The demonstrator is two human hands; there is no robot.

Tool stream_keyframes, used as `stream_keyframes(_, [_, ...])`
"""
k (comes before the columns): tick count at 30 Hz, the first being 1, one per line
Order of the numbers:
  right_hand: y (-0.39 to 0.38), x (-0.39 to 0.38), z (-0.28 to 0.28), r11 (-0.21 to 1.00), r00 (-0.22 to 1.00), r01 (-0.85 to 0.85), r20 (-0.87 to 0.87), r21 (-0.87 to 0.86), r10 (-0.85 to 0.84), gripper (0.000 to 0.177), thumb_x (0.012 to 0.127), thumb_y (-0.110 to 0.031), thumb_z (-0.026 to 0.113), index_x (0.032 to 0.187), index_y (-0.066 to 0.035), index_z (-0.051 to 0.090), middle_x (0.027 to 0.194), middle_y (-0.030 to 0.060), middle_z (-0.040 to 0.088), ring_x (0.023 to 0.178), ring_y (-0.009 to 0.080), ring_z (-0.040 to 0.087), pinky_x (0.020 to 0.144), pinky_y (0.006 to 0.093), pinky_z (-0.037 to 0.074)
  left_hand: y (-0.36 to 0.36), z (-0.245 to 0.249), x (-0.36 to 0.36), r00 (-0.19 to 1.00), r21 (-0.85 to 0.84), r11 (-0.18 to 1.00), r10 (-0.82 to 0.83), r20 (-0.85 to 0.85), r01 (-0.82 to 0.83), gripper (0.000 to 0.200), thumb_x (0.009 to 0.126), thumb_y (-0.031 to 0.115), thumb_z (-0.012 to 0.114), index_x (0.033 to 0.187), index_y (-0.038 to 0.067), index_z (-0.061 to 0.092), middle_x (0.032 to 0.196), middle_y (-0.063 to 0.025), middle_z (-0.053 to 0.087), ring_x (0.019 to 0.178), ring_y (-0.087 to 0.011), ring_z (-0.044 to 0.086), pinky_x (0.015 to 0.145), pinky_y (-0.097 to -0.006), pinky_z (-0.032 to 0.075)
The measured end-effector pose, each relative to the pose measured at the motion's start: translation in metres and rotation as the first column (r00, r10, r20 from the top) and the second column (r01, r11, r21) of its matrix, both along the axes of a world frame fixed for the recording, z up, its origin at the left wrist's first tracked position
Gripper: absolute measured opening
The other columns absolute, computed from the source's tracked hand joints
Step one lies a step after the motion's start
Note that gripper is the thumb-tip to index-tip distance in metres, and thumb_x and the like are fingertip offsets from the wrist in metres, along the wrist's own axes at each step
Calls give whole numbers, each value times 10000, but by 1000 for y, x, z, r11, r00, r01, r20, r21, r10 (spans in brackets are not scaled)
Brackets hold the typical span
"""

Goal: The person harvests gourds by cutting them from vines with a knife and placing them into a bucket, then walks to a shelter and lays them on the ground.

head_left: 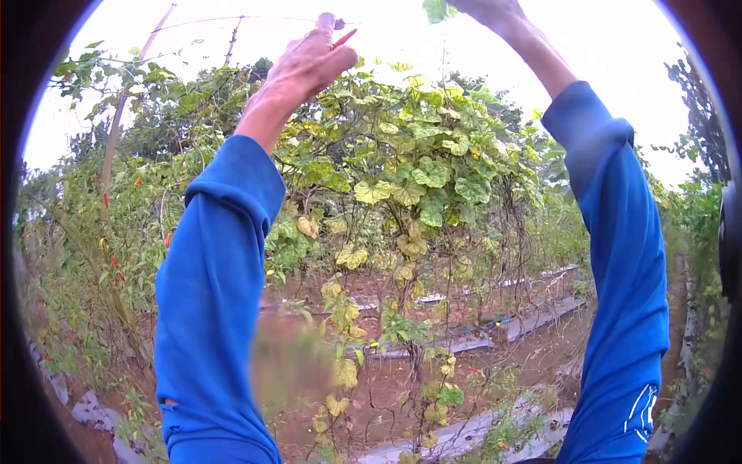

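Slim red pointed object (345, 38) | held in left hand (308, 66); I'd grip lightly | right hand (491, 11) by broad green leaf (438, 10): grip, I can't tell

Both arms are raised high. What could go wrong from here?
The red pointed thing in the left hand might slip out if the hold loosens. The right hand is partly cut off at the top edge, so a poor grip there could go unseen. The thin line running toward the left hand might catch on it.
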State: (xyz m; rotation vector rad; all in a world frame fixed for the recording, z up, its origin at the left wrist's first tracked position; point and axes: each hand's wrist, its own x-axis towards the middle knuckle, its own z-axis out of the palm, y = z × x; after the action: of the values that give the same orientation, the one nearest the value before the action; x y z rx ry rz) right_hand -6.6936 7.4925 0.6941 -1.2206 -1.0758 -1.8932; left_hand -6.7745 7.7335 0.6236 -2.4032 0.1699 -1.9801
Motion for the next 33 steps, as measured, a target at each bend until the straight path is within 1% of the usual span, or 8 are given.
stream_keyframes(5, [-6, 78, 49, 886, 950, -308, -162, -347, 267, 383, 870, -322, 643, 1107, -24, 600, 949, 88, 679, 902, 204, 681, 740, 361, 561, -38, -41, -29, 990, -123, 991, -75, -119, 60, 711, 753, 220, 496, 1418, 31, 329, 1086, -275, 635, 915, -368, 627, 823, -496, 497])
stream_keyframes(7, [-4, 112, 60, 592, 748, -663, -362, -459, 556, 524, 905, -401, 648, 1248, -29, 510, 1185, 89, 595, 1100, 243, 620, 862, 422, 554, -32, -44, -24, 995, -83, 994, -81, -64, 75, 704, 756, 225, 492, 1413, 28, 334, 1075, -278, 631, 892, -356, 622, 826, -489, 498])
stream_keyframes(10, [-3, 123, 63, 491, 572, -819, -352, -297, 741, 645, 925, -466, 622, 1360, -30, 430, 1308, 104, 503, 1237, 273, 531, 989, 485, 490, -27, -42, -22, 1000, -2, 1000, -12, 29, 12, 696, 768, 244, 483, 1404, 8, 334, 984, -262, 640, 811, -325, 615, 773, -466, 507])
stream_keyframes(12, [-4, 123, 60, 412, 525, -839, -329, -356, 785, 640, 926, -450, 624, 1377, -48, 414, 1258, 90, 519, 1214, 266, 543, 1015, 479, 460, -39, -46, -34, 991, -121, 993, -26, -133, 10, 694, 773, 262, 489, 1390, -17, 337, 918, -241, 654, 793, -333, 632, 712, -462, 506])
stream_keyframes(19, [7, 104, 53, 742, 724, -667, -179, 61, 666, 570, 928, -439, 609, 1254, 10, 481, 1121, 173, 584, 1000, 307, 634, 782, 432, 573, -21, -38, -16, 1000, -10, 1000, 10, 3, -10, 679, 782, 251, 479, 1379, -39, 335, 861, -204, 633, 703, -283, 600, 625, -425, 492])
stream_keyframes(22, [-5, 85, 46, 751, 645, -634, -410, 186, 645, 574, 945, -453, 565, 1227, 39, 481, 1063, 244, 604, 884, 361, 664, 688, 450, 601, -38, -52, -35, 989, -122, 991, -73, -132, 57, 677, 777, 249, 478, 1381, -28, 342, 908, -232, 636, 728, -298, 611, 648, -429, 500])
stream_keyframes(29, [-26, 123, 97, 460, 337, -866, -451, 196, 826, 644, 937, -494, 544, 1270, 47, 434, 1162, 311, 573, 1073, 441, 601, 820, 517, 576, -28, -48, -26, 1000, -18, 1000, 13, -26, -13, 728, 786, 228, 460, 1435, -47, 280, 814, -139, 601, 650, -215, 545, 551, -371, 453])
stream_keyframes(33, [-1, 92, 119, 150, 124, -980, -192, 132, 973, 585, 941, -459, 557, 1296, -6, 452, 1229, 271, 567, 1212, 387, 535, 985, 505, 490, -28, -53, -35, 983, -105, 993, -66, -173, 49, 716, 810, 208, 437, 1453, -49, 257, 782, -101, 582, 620, -198, 517, 515, -345, 429])
